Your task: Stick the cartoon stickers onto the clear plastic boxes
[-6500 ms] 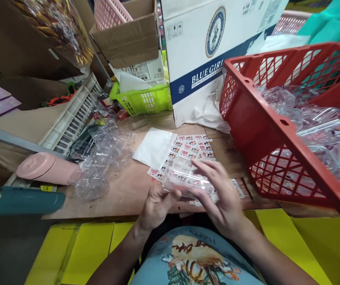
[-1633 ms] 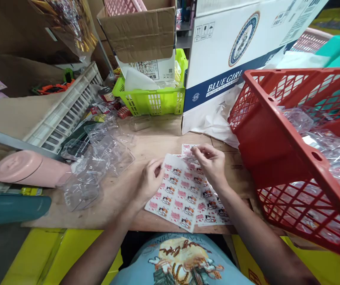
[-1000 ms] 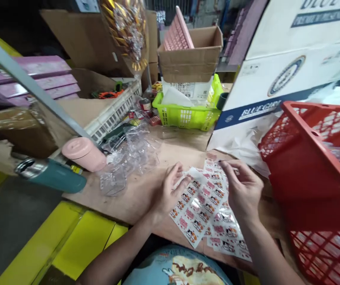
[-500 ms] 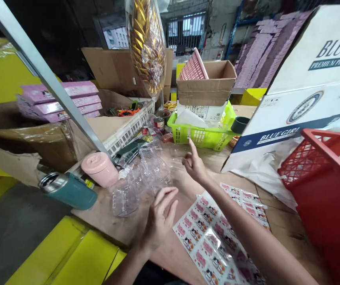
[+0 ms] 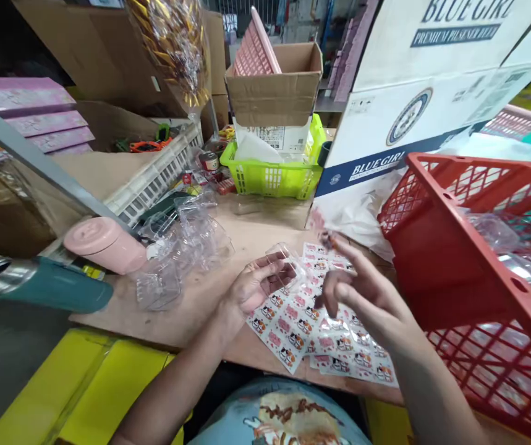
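My left hand (image 5: 256, 285) is closed on a small clear plastic box (image 5: 293, 266), its fingers partly visible through the plastic. To the right, my right hand (image 5: 371, 300) has its index finger stretched out and its other fingers curled. On that fingertip hangs a small see-through sticker (image 5: 321, 230), blurred, with a pink part and a darker part. Below both hands lie sticker sheets (image 5: 288, 334) printed with pink figures and calico cats, overlapping one another. More clear plastic boxes (image 5: 177, 256) sit in a loose pile left of my left hand.
A red crate (image 5: 413, 272) holding clear plastic pieces stands at right, before a white and blue carton (image 5: 386, 142). Behind the table's middle is a lime-green basket (image 5: 274, 179). A pink container (image 5: 102, 244) and a teal flask (image 5: 61, 287) lie at left.
The view has turned to the right. My left hand, earlier empty, now holds a clear plastic box. My right hand has come back closer, beside it, with the sticker showing on its fingertip.
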Demonstrator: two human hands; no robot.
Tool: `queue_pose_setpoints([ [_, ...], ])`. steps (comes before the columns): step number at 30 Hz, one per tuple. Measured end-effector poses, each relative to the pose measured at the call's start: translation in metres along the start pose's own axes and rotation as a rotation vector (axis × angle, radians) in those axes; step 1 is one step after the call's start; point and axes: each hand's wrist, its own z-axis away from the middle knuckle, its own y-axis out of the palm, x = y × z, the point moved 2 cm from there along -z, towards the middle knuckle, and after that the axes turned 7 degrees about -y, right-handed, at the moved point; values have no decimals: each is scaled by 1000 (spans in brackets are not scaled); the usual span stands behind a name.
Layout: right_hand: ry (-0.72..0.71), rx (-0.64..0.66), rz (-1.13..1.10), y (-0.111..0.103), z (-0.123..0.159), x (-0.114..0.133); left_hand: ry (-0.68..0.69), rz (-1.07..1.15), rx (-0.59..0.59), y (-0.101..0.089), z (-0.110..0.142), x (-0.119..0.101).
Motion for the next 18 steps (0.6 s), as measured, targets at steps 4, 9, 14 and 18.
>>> queue_pose_setpoints([
  [4, 181, -14, -363, 12, 50, -16, 46, 77, 62, 14, 5, 19],
  [9, 252, -30, -517, 17, 61, -26, 104, 24, 35, 32, 9, 29],
  [14, 278, -58, -609, 16, 65, -27, 131, -21, -40, 35, 10, 37],
  [18, 291, -74, -635, 14, 65, -31, 139, -47, -30, 35, 9, 40],
])
